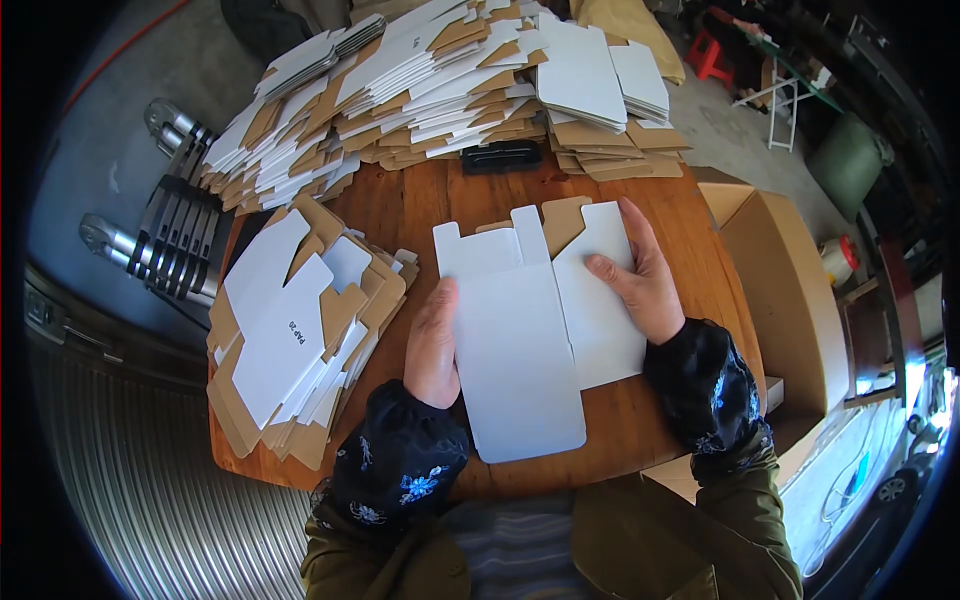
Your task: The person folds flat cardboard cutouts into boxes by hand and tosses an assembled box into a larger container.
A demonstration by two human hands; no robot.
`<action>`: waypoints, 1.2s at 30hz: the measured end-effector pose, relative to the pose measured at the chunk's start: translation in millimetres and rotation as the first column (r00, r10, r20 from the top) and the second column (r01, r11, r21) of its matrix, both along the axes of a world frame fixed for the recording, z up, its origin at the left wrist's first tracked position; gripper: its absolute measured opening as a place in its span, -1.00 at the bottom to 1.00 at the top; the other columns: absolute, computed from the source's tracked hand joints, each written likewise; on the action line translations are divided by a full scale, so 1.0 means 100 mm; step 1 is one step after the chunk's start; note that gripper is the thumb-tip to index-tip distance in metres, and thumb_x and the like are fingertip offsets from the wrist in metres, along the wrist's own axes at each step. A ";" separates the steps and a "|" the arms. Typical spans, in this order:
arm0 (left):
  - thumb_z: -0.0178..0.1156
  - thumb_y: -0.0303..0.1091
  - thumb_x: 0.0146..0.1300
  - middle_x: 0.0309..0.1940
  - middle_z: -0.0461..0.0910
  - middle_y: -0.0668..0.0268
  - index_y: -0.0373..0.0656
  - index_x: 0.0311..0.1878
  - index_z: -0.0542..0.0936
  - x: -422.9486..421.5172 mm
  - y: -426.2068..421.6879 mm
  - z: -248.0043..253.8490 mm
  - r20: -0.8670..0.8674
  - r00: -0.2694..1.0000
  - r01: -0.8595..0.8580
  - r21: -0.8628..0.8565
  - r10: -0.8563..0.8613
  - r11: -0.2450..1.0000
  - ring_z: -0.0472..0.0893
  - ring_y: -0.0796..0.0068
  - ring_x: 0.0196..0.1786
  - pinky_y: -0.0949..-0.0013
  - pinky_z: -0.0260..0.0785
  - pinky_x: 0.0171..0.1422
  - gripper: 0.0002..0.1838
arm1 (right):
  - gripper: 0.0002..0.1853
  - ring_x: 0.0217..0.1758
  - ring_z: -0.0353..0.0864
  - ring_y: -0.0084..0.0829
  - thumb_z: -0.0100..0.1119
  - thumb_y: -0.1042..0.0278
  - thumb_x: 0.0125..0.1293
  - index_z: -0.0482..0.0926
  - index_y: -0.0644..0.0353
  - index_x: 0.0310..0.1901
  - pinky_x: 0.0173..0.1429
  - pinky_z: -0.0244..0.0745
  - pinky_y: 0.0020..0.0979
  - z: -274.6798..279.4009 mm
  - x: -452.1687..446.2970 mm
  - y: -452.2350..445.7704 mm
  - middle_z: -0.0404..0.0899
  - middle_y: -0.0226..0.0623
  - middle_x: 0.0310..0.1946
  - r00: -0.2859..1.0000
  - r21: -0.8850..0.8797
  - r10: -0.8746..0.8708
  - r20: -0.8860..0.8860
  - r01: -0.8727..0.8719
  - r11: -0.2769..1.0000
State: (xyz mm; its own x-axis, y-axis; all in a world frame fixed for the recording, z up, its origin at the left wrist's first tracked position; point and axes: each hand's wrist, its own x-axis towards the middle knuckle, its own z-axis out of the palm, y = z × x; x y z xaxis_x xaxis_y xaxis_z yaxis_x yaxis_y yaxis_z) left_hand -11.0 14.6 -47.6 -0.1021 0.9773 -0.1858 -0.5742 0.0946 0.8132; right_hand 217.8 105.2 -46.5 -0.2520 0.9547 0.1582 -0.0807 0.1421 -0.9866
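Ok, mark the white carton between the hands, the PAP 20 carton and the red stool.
White carton [515, 350], head view: long left panel.
PAP 20 carton [278, 350], head view: printed white panel.
Red stool [708, 54], head view: its side.

Landmark: flat white-and-brown carton blank [515, 350]. Behind it I see a passable band of brown wooden tabletop [420, 200], blocked farther back by a flat black block [501, 157] and a broad heap of white-and-brown cardboard blanks [420, 90]. Left of it: narrow lane, partly filled by the bare left hand [432, 340], then a slanting pile of printed white-and-brown blanks [275, 355]. Right of it, past the bare right hand [650, 290]: slim strip of wood, then an open brown cardboard box [790, 280] beyond the edge.
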 end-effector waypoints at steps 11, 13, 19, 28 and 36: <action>0.03 -0.12 0.52 0.12 0.57 0.32 -0.22 0.28 0.41 0.01 -0.05 0.01 0.047 0.987 0.158 -0.105 -0.153 0.982 0.56 0.52 0.16 0.38 0.38 0.26 -0.56 | -0.21 0.03 0.58 -0.49 0.32 0.42 0.34 0.07 0.30 0.47 0.10 0.54 -0.45 0.08 0.05 0.03 0.55 -0.17 0.06 0.996 -0.071 -0.071 -0.049 0.068 0.995; 0.03 -0.12 0.52 0.12 0.57 0.31 -0.22 0.28 0.41 0.01 -0.05 -0.02 0.051 0.988 0.148 -0.107 -0.144 0.983 0.56 0.52 0.16 0.38 0.37 0.27 -0.57 | -0.29 0.04 0.57 -0.51 0.28 0.37 0.38 0.13 0.31 0.45 0.12 0.52 -0.47 0.02 0.05 0.06 0.55 -0.22 0.08 0.997 -0.055 -0.062 -0.053 0.059 0.997; 0.02 -0.11 0.53 0.14 0.54 0.30 -0.22 0.27 0.39 0.01 -0.03 -0.06 0.004 0.997 0.081 -0.051 -0.081 0.995 0.53 0.51 0.18 0.36 0.35 0.29 -0.56 | -0.42 0.15 0.49 -0.55 0.03 0.12 0.53 0.21 0.28 0.42 0.24 0.39 -0.52 -0.01 0.06 0.02 0.52 -0.31 0.12 0.999 -0.126 0.011 -0.041 -0.016 0.992; -0.05 0.01 0.54 0.27 0.39 0.23 -0.16 0.35 0.23 0.10 -0.05 0.04 -0.142 0.990 0.028 0.026 -0.024 0.999 0.38 0.43 0.34 0.31 0.22 0.41 -0.47 | -0.41 0.35 0.32 -0.48 -0.13 0.11 0.58 0.09 0.16 0.51 0.42 0.19 -0.46 0.11 -0.02 -0.06 0.35 -0.27 0.33 0.973 -0.242 0.151 -0.175 -0.191 0.951; -0.27 0.16 0.56 0.40 0.24 0.19 -0.11 0.51 0.05 0.18 -0.06 0.17 -0.212 0.963 0.176 0.015 -0.169 0.984 0.23 0.36 0.47 0.25 0.09 0.52 -0.33 | -0.14 0.30 0.49 -0.28 0.05 -0.29 0.36 0.16 0.21 0.47 0.36 0.40 -0.29 0.16 0.02 -0.26 0.42 -0.09 0.31 0.876 -0.404 0.385 -0.288 -0.476 0.781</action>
